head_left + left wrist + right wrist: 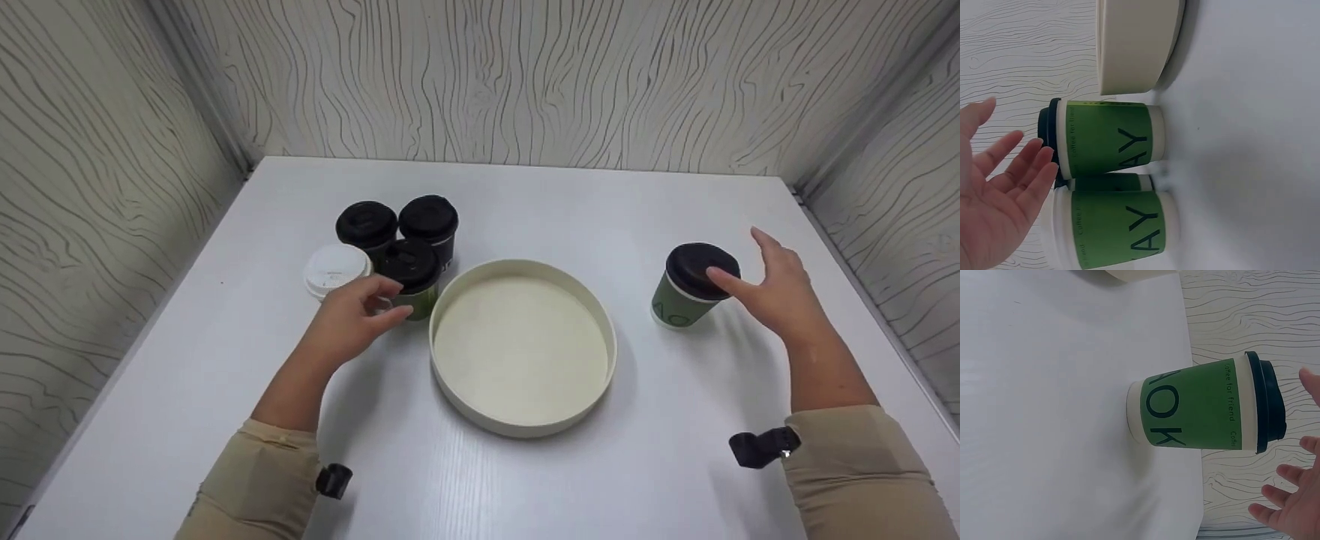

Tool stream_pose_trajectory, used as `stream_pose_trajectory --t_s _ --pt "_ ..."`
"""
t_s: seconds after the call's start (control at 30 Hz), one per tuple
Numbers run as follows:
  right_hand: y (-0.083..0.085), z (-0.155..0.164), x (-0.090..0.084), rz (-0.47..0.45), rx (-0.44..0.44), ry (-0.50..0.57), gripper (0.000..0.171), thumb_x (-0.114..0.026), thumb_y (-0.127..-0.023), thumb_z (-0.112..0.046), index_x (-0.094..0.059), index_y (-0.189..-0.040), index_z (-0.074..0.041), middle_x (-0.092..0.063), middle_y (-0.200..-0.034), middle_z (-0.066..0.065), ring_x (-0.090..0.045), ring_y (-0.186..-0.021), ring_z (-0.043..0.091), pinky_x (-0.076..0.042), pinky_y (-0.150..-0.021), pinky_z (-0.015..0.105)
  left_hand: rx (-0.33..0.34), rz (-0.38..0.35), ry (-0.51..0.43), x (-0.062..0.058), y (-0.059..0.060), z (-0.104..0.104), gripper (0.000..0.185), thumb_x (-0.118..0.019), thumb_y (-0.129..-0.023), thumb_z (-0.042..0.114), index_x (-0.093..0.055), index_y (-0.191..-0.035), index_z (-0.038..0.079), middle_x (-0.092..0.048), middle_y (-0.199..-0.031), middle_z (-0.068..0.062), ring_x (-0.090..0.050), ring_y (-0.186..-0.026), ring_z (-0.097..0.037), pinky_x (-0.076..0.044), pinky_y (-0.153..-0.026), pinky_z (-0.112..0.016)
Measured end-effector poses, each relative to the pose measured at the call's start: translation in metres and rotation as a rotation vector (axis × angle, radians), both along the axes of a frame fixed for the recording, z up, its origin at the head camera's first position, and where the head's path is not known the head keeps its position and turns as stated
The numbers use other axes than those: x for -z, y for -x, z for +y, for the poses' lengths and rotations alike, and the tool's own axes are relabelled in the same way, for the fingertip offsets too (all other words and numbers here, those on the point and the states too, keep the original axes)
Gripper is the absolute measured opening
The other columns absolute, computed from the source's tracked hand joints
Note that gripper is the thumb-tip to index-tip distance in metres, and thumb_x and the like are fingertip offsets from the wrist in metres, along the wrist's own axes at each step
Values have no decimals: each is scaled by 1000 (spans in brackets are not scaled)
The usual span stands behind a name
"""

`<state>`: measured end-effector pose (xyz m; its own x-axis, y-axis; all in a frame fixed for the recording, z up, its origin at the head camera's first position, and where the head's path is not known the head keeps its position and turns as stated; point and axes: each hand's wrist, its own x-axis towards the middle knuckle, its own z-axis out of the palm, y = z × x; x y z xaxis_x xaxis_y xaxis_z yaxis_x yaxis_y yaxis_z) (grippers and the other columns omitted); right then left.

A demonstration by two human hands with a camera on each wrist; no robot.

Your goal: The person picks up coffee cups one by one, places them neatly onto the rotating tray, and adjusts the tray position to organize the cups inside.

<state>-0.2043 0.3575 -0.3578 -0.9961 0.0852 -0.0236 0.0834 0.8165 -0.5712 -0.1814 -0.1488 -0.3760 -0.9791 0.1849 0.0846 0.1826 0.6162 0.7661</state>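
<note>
Evenly and brightly lit from above, with soft diffuse light. Faint, short shadows beside the tray (523,420) and cups on the white worktop (675,480); mild sheen, no harsh glare. Head view sharp, with slight bowing toward the edges. Wrist views rotated sideways; nearest fingers (994,185) slightly soft, cup print legible.

Cup near right hand (780,289): green paper cup (686,289), black lid, dark lettering, white base band. Cups near left hand (352,319): green, three black lids, one white lid (337,268). Round tray (523,420) between hands: cream. Table (525,202): white. Walls (525,75): pale, dark wavy wood-grain lines. Sleeves (862,457): beige.
</note>
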Motion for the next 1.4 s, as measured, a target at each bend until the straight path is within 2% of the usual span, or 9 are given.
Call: stream_pose_trajectory --t_s 0.2,0.43,0.67,0.9,1.0,1.17,1.4 --pt "0 1 3 26 1 33 92 -50 -85 -57 0 -147 -11 -6 -145 32 -7 -131 51 -14 -96 70 14 -98 -42 14 -1 5 33 -69 -81 26 -61 -108 8 -62 -109 -9 -60 -100 -25 -49 -83 -38" --pt "1 -1 6 19 25 98 90 -46 -86 -59 2 -147 -14 -6 -146 30 -12 -130 51 -18 -96 69 7 -224 -4 26 -1 14 36 -67 -83 31 -61 -110 9 -64 -106 -5 -58 -100 -22 -47 -86 -38" --pt "1 -2 13 42 -4 209 82 -46 -90 -51 1 -147 -16 -5 -148 26 -11 -132 49 -21 -96 68 -9 -291 -47 33 2 18 37 -65 -84 32 -61 -112 10 -62 -109 -6 -57 -100 -22 -46 -85 -38" --pt "3 -2 21 62 -34 307 80 -49 -91 -43 1 -148 -17 -4 -149 23 -8 -133 46 -21 -97 67 -64 -431 -217 50 5 27 33 -64 -85 24 -59 -112 7 -62 -99 -8 -61 -85 -22 -51 -76 -35" --pt "5 -2 24 50 -30 346 82 -51 -90 -43 2 -148 -19 -2 -150 21 -7 -134 44 -19 -99 66 -86 -496 -297 55 6 32 35 -63 -86 22 -56 -115 5 -60 -99 -10 -61 -85 -23 -52 -75 -37" --pt "5 -2 28 8 -3 442 85 -54 -89 -42 6 -147 -24 2 -151 18 -2 -136 42 -12 -102 66 -109 -594 -436 63 8 36 43 -61 -87 21 -49 -125 4 -59 -108 -16 -62 -92 -25 -51 -79 -40" --pt "4 0 35 -22 21 547 88 -58 -88 -38 8 -146 -29 6 -151 19 0 -136 42 -8 -105 61 -119 -642 -521 69 9 38 44 -59 -88 20 -48 -127 3 -60 -108 -16 -63 -94 -25 -51 -82 -38"
